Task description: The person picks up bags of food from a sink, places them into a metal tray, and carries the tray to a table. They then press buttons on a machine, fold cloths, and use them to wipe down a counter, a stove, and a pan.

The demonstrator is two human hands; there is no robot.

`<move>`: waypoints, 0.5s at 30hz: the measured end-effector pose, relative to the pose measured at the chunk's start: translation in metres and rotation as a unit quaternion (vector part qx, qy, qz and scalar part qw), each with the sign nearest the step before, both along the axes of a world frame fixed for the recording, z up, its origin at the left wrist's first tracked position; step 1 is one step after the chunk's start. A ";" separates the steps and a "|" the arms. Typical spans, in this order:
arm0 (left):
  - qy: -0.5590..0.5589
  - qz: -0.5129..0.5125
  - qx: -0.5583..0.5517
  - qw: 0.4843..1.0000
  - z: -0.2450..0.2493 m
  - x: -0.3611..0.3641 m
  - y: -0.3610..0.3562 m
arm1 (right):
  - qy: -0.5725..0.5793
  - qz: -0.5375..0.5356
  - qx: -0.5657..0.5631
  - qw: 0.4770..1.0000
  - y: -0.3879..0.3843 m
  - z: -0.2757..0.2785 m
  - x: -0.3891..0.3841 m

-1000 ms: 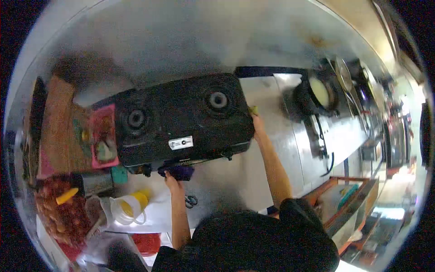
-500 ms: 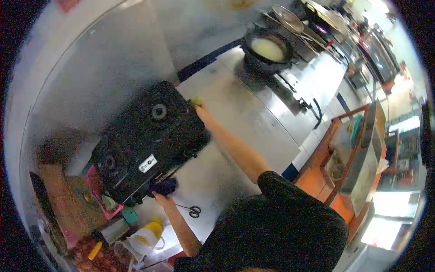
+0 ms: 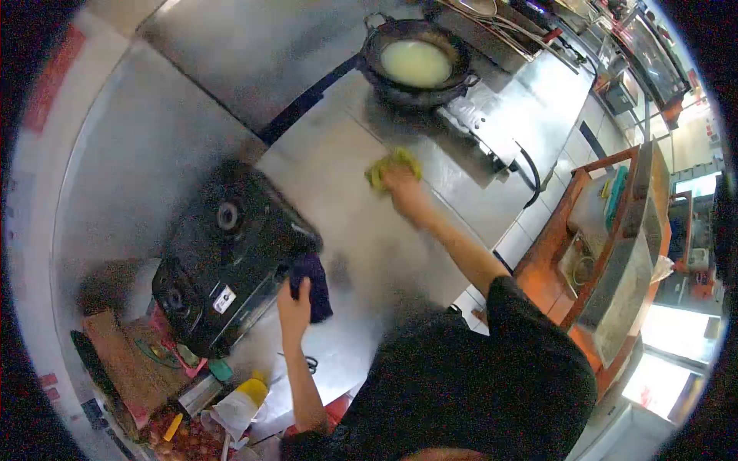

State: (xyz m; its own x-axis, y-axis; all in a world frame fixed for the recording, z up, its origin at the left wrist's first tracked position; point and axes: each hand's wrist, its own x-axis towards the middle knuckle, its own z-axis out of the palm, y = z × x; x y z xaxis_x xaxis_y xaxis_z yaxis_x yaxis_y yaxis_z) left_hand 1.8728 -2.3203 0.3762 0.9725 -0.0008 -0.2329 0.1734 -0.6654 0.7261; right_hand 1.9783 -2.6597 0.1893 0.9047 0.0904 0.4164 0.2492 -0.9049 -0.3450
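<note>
My right hand (image 3: 403,189) presses a yellow-green cloth (image 3: 377,174) onto the tiled counter (image 3: 338,161), between the stove and the wok. A dark purple cloth (image 3: 317,296) hangs from my left hand (image 3: 294,303), which grips it at the front edge of the black two-burner stove (image 3: 238,230). The stove stands at a slant on the left. Scissors (image 3: 310,364) lie beside my left forearm and are partly hidden by it.
A black wok (image 3: 419,92) with pale liquid stands at the top. Lower left are a wooden board (image 3: 123,361), a yellow-and-white container (image 3: 244,403) and a yellow-handled tool (image 3: 173,427). An orange shelf unit (image 3: 538,284) is at right.
My right hand has moved with the yellow-green cloth from the stove's edge towards the wok. My left hand has lifted the purple cloth along the stove's front. The view has shifted.
</note>
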 end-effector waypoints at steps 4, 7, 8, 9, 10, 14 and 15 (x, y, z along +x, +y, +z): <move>-0.214 -0.068 0.049 0.973 0.020 0.135 -0.096 | 0.202 0.193 0.137 0.950 -0.003 -0.010 -0.186; -0.293 -0.124 0.112 0.942 -0.038 0.216 -0.159 | 0.338 0.164 0.220 0.900 -0.019 0.019 -0.261; -0.231 -0.137 0.130 0.954 -0.060 0.225 -0.178 | 0.336 0.162 0.223 0.901 -0.031 0.051 -0.255; -0.319 -0.126 0.163 0.925 -0.107 0.227 -0.195 | 0.399 0.054 0.305 0.863 -0.048 0.097 -0.240; -0.251 -0.147 0.170 0.942 -0.139 0.214 -0.213 | 0.451 -0.054 0.380 0.806 -0.066 0.122 -0.225; -0.124 -0.242 0.232 0.934 -0.129 0.087 -0.287 | 0.114 -0.262 0.577 0.765 -0.157 0.098 -0.140; -0.067 -0.278 0.180 0.941 -0.122 0.059 -0.292 | 0.096 -0.243 0.591 0.763 -0.189 0.096 -0.111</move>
State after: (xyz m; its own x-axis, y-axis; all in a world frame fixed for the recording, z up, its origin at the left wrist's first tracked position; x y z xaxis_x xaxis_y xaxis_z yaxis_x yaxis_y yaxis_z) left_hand 1.9317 -2.6127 0.2537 0.8657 -0.4628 -0.1910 -0.3514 -0.8334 0.4267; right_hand 1.8676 -2.8484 0.2855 0.7659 -0.6115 -0.1985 -0.1758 0.0978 -0.9796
